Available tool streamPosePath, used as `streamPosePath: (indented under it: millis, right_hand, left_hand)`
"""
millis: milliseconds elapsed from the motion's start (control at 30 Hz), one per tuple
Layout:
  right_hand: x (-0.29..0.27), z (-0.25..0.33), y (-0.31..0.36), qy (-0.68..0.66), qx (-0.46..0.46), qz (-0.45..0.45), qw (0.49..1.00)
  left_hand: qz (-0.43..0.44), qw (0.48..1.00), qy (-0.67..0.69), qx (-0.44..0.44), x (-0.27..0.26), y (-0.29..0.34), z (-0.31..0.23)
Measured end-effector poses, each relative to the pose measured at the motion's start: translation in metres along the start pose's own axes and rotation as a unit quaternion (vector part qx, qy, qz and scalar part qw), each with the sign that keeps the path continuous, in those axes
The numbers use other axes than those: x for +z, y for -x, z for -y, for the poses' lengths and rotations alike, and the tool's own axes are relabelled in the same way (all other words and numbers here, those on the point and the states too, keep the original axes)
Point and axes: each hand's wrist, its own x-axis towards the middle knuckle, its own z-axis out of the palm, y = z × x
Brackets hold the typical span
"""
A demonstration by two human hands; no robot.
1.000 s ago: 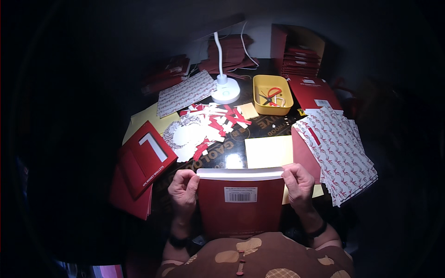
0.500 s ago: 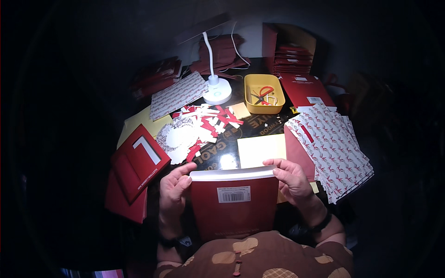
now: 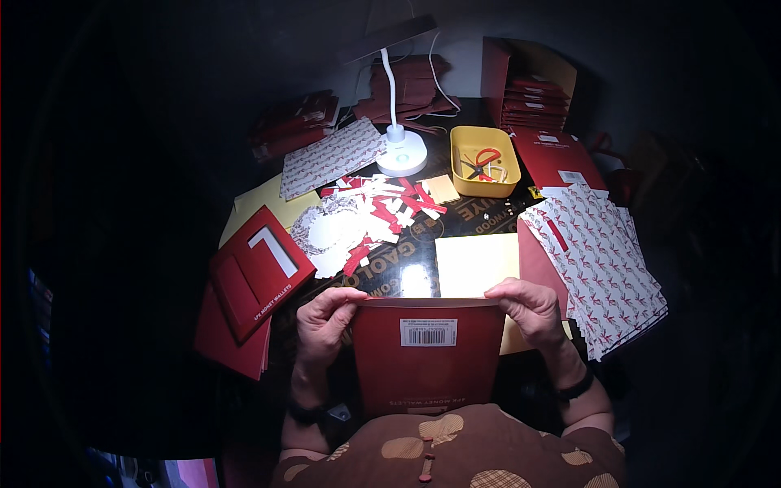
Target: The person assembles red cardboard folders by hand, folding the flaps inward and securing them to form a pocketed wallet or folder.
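A flat red card wallet with a white barcode label is held upright in front of my body, its lower end by my shirt. My left hand pinches the left end of its far edge, thumb and fingers together. At the right end of that edge, my right hand grips it the same way. Between the hands runs a narrow pale fold. Beyond that edge lies a pale yellow sheet on the dark table.
Paper scraps heap left of centre. A white lamp stands behind them, beside a yellow tub with scissors. Red wallets lie at left; patterned sheets fan out at right. A box of red packs stands at the back.
The white flap along the wallet's far edge has folded down to a thin strip. Both hands have shifted their grip onto that edge. The whole view has slid slightly.
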Motion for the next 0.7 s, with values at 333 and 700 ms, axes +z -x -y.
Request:
streamPosePath:
  millis: [333, 700]
  right_hand:
    - [-0.013, 0.023, -0.025, 0.008, 0.165, 0.02, 0.986]
    - [-0.019, 0.036, -0.051, 0.035, 0.292, 0.184, 0.938]
  left_hand:
    - [0.019, 0.999, -0.02, 0.037, 0.007, 0.0, 0.0]
    - [0.02, 0.999, -0.023, 0.009, 0.009, -0.003, -0.001]
